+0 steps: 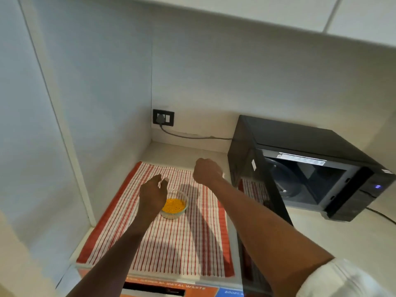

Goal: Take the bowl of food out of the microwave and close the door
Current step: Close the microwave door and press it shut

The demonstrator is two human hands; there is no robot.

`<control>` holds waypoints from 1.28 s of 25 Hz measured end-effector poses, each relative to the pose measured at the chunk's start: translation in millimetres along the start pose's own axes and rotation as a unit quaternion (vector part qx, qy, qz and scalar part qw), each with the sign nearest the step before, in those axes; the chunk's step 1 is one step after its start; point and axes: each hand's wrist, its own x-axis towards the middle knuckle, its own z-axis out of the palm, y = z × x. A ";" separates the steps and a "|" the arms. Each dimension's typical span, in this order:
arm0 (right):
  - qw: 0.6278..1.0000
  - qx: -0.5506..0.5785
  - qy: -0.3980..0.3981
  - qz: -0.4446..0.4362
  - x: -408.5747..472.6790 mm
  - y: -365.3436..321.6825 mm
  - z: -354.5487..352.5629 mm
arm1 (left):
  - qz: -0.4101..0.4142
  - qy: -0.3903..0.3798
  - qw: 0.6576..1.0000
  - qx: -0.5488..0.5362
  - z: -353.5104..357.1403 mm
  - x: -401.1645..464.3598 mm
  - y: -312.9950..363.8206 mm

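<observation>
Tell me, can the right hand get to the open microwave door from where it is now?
Probably yes. The right hand hangs curled in a loose fist above the striped cloth, holding nothing, and the open microwave door stands just to its right with nothing between them. The bowl sits by the left hand.

Looks like a small kitchen or office pantry nook: black microwave (308, 168) with door open on a pale desk (342, 236), corded to a wall socket (163, 117); red-striped tea towel (171, 243) spread beside it; overhead cabinet (278, 16); labelled waste bin (171, 287) below the edge.
</observation>
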 end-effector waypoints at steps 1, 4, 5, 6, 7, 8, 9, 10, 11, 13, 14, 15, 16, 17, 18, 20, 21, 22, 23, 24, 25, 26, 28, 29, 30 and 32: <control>1.000 -0.013 0.011 -0.017 -2.3 3.2 -11.0 | 0.018 -0.006 1.000 0.004 2.0 -1.4 8.2; 0.996 -0.038 0.042 -0.070 -15.4 15.5 -44.0 | 0.082 -0.045 0.996 -0.008 10.9 -11.2 43.5; 0.994 -0.043 0.055 -0.087 -21.8 20.1 -54.2 | 0.107 -0.062 0.992 -0.012 15.8 -14.1 54.8; 0.991 -0.048 0.070 -0.103 -28.4 25.8 -64.0 | 0.131 -0.079 0.988 -0.013 20.4 -17.0 67.2; 0.988 -0.054 0.082 -0.115 -35.8 31.5 -72.0 | 0.153 -0.095 0.983 -0.013 24.6 -20.3 79.0; 0.986 -0.060 0.093 -0.122 -45.5 40.1 -79.3 | 0.174 -0.114 0.978 -0.014 29.5 -24.2 91.1; 0.984 -0.067 0.103 -0.126 -56.3 49.0 -85.5 | 0.192 -0.130 0.973 -0.016 35.1 -28.0 102.5; 0.982 -0.072 0.117 -0.128 -66.9 57.1 -90.3 | 0.205 -0.143 0.968 -0.015 39.8 -31.9 112.6; 0.979 -0.073 0.136 -0.131 -78.8 65.2 -94.5 | 0.220 -0.151 0.964 -0.013 44.3 -37.2 121.8; 0.974 -0.057 0.176 -0.128 -105.7 81.9 -99.5 | 0.267 -0.164 0.950 -0.011 54.9 -48.7 139.6; 0.972 -0.047 0.195 -0.125 -119.2 88.4 -99.4 | 0.294 -0.172 0.940 -0.010 60.2 -53.1 146.7; 0.968 -0.041 0.211 -0.130 -129.5 90.5 -97.6 | 0.311 -0.181 0.933 -0.009 61.5 -55.0 149.5; 0.965 -0.035 0.223 -0.135 -140.2 92.4 -95.2 | 0.324 -0.192 0.926 -0.012 62.2 -56.9 151.9; 0.963 -0.026 0.230 -0.137 -151.5 95.1 -92.4 | 0.338 -0.207 0.918 -0.016 63.9 -59.1 154.4; 0.963 -0.015 0.231 -0.136 -161.3 97.5 -89.7 | 0.352 -0.222 0.909 -0.017 65.8 -61.0 155.5; 0.968 -0.002 0.218 -0.124 -174.6 103.5 -82.9 | 0.370 -0.254 0.894 -0.012 69.7 -65.4 157.0; 0.971 -0.001 0.205 -0.119 -178.1 106.0 -78.5 | 0.370 -0.268 0.889 -0.010 71.1 -67.6 157.0; 0.974 -0.001 0.193 -0.114 -180.2 108.6 -73.5 | 0.372 -0.278 0.886 -0.010 72.1 -69.8 157.3; 0.976 -0.001 0.187 -0.108 -183.0 113.0 -68.9 | 0.382 -0.286 0.879 -0.011 74.3 -72.3 158.4; 0.978 0.002 0.184 -0.102 -185.7 118.7 -64.9 | 0.399 -0.292 0.869 -0.011 78.1 -74.0 159.3; 0.979 0.007 0.178 -0.099 -187.7 123.9 -60.8 | 0.411 -0.297 0.862 -0.009 80.7 -75.5 159.7; 0.981 0.013 0.172 -0.093 -189.2 129.6 -57.3 | 0.415 -0.301 0.859 -0.004 82.8 -76.3 161.3; 0.984 0.021 0.159 -0.073 -191.2 140.1 -52.7 | 0.402 -0.307 0.863 0.003 86.9 -74.4 165.4; 0.986 0.020 0.154 -0.062 -191.7 145.7 -51.8 | 0.397 -0.312 0.863 0.008 90.0 -73.3 167.9; 0.987 0.016 0.152 -0.054 -192.2 150.7 -51.9 | 0.397 -0.316 0.862 0.017 92.7 -73.0 170.5; 0.987 0.008 0.150 -0.053 -193.2 160.8 -53.3 | 0.405 -0.317 0.857 0.036 100.0 -75.6 176.2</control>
